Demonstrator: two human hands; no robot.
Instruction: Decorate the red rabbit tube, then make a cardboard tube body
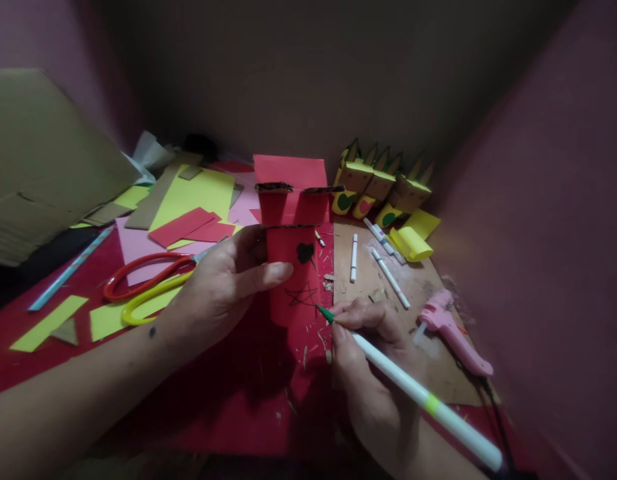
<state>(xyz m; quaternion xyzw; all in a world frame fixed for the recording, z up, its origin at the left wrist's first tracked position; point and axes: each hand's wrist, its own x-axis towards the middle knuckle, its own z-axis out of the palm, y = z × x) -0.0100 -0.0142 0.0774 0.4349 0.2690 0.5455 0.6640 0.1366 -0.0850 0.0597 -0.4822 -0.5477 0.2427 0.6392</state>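
Observation:
My left hand is closed around a red paper-covered cardboard tower, thumb on its front face. Corrugated cardboard edges show near the tower's top. A dark heart is on that face, and below it a star outline is drawn in dark lines. In my right hand is a white felt-tip marker with a green tip, gripped between thumb and fingers. The marker's tip is at the star's lower right corner; whether it touches the paper I cannot tell.
Red-handled and yellow-handled scissors lie left among paper sheets. On the right are a cardboard sheet, several white markers, a pink glue gun and yellow paper towers. A large cardboard piece stands far left.

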